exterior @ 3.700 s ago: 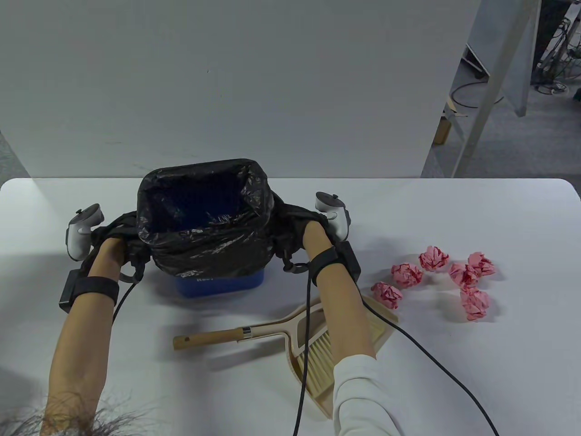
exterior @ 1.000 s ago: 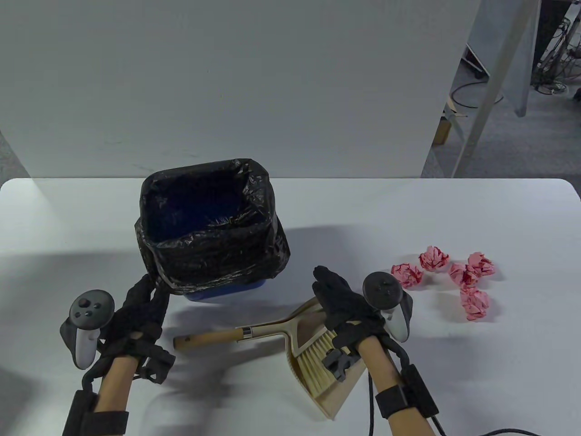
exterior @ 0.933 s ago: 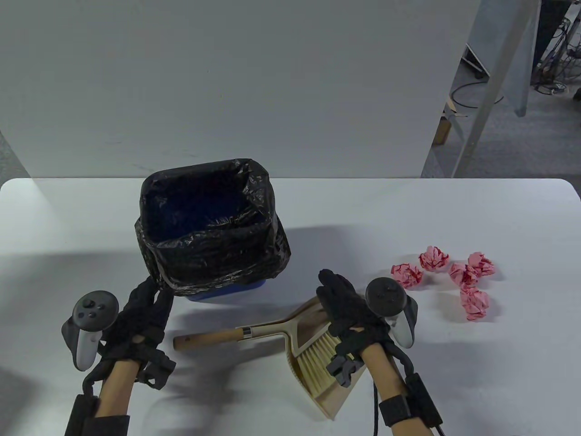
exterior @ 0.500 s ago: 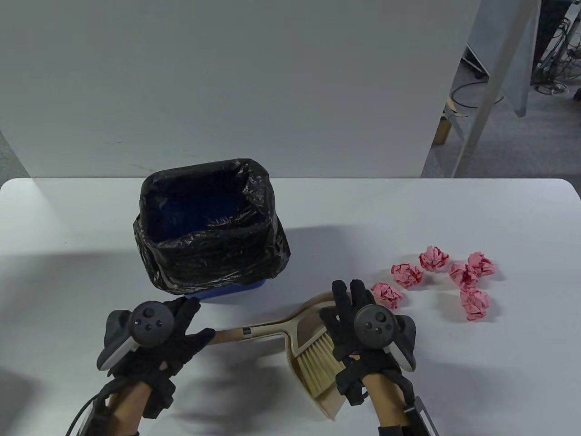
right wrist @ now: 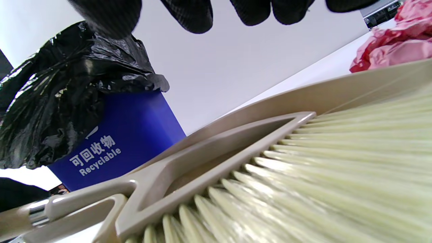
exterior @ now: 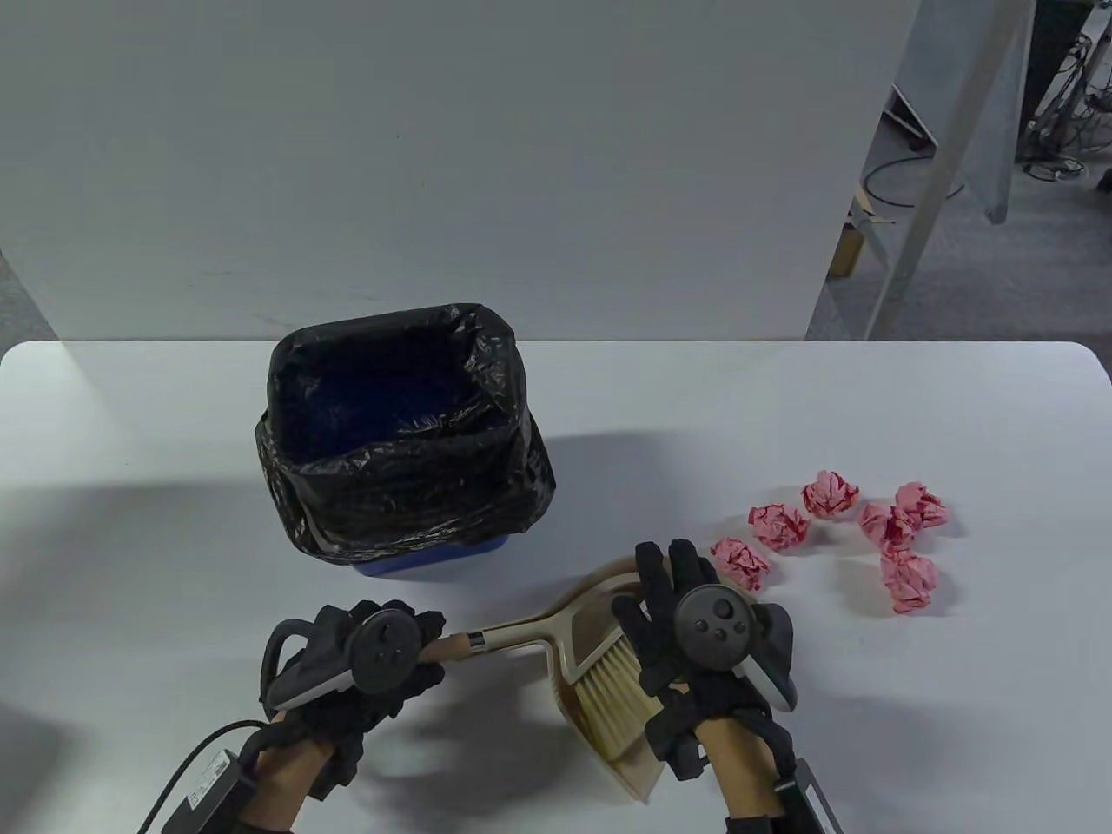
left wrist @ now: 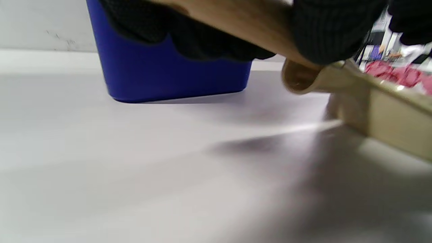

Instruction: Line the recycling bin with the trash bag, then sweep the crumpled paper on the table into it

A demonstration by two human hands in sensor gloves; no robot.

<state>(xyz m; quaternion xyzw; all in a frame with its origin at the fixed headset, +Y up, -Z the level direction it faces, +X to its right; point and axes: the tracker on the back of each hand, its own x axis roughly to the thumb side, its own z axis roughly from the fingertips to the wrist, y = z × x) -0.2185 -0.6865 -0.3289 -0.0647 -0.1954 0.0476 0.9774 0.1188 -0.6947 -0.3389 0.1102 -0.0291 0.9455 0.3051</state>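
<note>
Now the left hand [exterior: 365,656] curls round the wooden brush handle [exterior: 456,645]; the right hand [exterior: 686,625] rests flat, fingers straight, on the beige dustpan [exterior: 599,591]. Pink crumpled paper balls [exterior: 869,526] lie right of the bag-lined blue bin [exterior: 434,556]. Yanking the brush could drag the pan and scatter them.

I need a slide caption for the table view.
Left hand grips brush handle; right hand hovers over dustpan.

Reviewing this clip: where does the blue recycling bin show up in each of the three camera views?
Table view: blue recycling bin left of centre, mostly wrapped by the black trash bag.
Left wrist view: upper left, bare blue wall standing on the table.
Right wrist view: lower left, blue wall with "Recyclable" lettering.
Shared landmark: the beige dustpan, to the bin's right in every view.
</note>
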